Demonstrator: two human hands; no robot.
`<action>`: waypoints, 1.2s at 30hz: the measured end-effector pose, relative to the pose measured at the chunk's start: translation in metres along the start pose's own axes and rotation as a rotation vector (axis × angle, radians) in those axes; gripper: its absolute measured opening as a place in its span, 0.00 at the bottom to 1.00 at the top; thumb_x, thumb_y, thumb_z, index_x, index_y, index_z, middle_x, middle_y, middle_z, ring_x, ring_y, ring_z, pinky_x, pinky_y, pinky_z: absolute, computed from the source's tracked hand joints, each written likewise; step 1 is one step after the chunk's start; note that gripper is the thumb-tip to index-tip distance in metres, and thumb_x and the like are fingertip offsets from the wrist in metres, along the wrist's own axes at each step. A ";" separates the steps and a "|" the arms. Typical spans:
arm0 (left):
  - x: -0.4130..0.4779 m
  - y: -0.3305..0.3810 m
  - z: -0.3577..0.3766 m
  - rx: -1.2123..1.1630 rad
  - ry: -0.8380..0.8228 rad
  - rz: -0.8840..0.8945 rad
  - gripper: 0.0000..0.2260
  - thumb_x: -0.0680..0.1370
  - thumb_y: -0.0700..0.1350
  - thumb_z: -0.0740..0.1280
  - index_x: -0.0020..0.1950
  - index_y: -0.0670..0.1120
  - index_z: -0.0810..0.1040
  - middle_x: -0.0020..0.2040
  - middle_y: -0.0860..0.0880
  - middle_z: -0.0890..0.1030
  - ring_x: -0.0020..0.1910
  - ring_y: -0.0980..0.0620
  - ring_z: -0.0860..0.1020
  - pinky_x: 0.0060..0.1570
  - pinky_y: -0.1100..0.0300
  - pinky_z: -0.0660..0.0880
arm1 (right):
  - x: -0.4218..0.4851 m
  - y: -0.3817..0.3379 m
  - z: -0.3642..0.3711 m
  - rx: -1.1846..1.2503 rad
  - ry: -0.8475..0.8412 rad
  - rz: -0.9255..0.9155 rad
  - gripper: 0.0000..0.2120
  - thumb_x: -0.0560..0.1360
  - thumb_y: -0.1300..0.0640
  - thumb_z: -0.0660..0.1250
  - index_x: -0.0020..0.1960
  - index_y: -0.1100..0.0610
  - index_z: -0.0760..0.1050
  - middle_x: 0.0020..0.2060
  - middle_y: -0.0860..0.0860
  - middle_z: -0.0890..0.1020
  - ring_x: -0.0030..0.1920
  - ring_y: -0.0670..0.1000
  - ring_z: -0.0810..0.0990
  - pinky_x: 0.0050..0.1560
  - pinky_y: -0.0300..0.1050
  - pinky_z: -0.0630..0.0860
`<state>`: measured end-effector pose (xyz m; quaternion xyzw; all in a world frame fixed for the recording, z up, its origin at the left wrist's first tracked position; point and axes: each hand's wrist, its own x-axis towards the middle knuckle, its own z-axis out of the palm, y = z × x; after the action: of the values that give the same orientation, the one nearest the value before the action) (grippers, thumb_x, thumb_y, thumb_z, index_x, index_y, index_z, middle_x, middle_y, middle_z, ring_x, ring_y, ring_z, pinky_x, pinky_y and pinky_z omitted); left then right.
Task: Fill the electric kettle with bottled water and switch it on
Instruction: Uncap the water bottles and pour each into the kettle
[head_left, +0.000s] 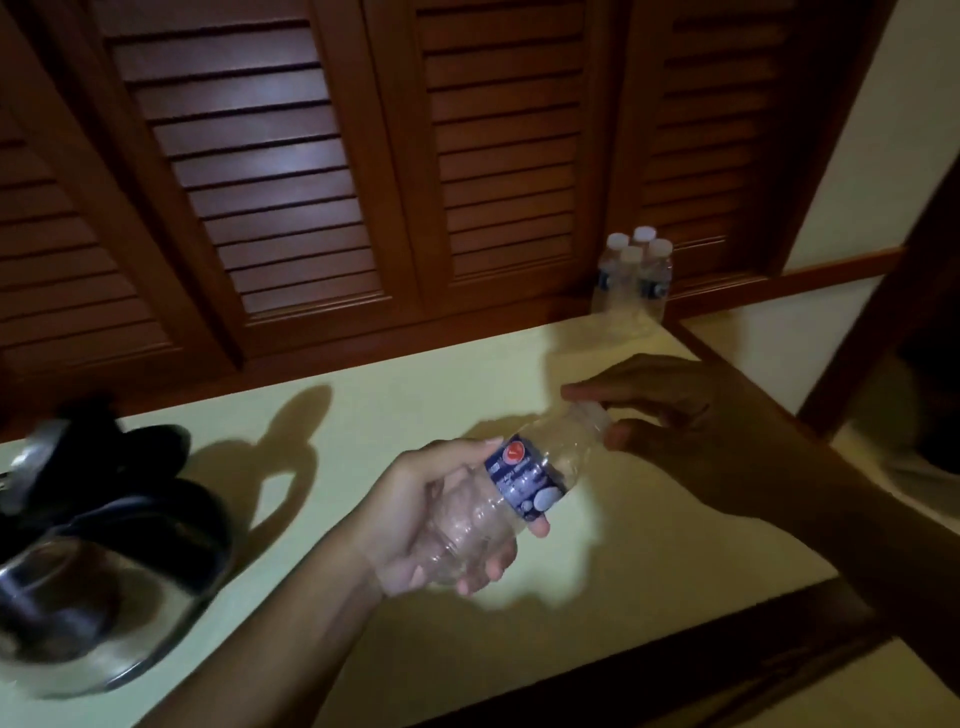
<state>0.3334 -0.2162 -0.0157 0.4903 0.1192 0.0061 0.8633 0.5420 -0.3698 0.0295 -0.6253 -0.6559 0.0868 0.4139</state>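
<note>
A clear plastic water bottle (524, 480) with a dark blue label lies tilted in my left hand (441, 514), neck pointing up and to the right. It looks nearly empty. The fingers of my right hand (670, 410) pinch the white cap (592, 413) at its neck. The steel electric kettle (88, 582) with a black handle and rim stands at the left edge of the pale yellow counter (363, 415); its lid (36, 462) is tipped open. The kettle is blurred.
Several sealed water bottles (631, 283) with white caps stand at the counter's back right corner. Dark louvred wooden doors (285, 182) rise behind the counter. A dark wooden edge (675, 644) runs along the counter's front.
</note>
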 end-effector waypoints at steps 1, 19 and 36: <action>0.019 0.002 0.005 -0.016 -0.030 -0.032 0.20 0.78 0.52 0.69 0.56 0.35 0.80 0.46 0.35 0.83 0.26 0.44 0.80 0.21 0.61 0.74 | 0.001 0.014 -0.014 -0.053 0.007 -0.018 0.16 0.74 0.57 0.72 0.60 0.46 0.80 0.52 0.38 0.83 0.53 0.35 0.79 0.49 0.23 0.70; 0.238 -0.004 0.050 1.107 0.524 0.365 0.18 0.78 0.57 0.71 0.67 0.57 0.75 0.56 0.56 0.79 0.57 0.58 0.80 0.53 0.64 0.77 | 0.037 0.208 -0.079 -0.127 0.145 0.310 0.29 0.76 0.40 0.63 0.30 0.63 0.70 0.24 0.60 0.69 0.24 0.50 0.63 0.27 0.50 0.65; 0.343 -0.015 0.020 1.025 0.788 0.333 0.26 0.75 0.52 0.78 0.72 0.52 0.76 0.61 0.54 0.80 0.53 0.59 0.79 0.50 0.66 0.79 | 0.050 0.284 -0.078 0.337 0.177 0.446 0.14 0.81 0.43 0.59 0.65 0.40 0.75 0.58 0.38 0.82 0.58 0.43 0.82 0.64 0.56 0.76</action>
<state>0.6689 -0.1975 -0.0871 0.8116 0.3365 0.2605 0.4003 0.8121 -0.2990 -0.0780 -0.6816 -0.4400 0.2283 0.5382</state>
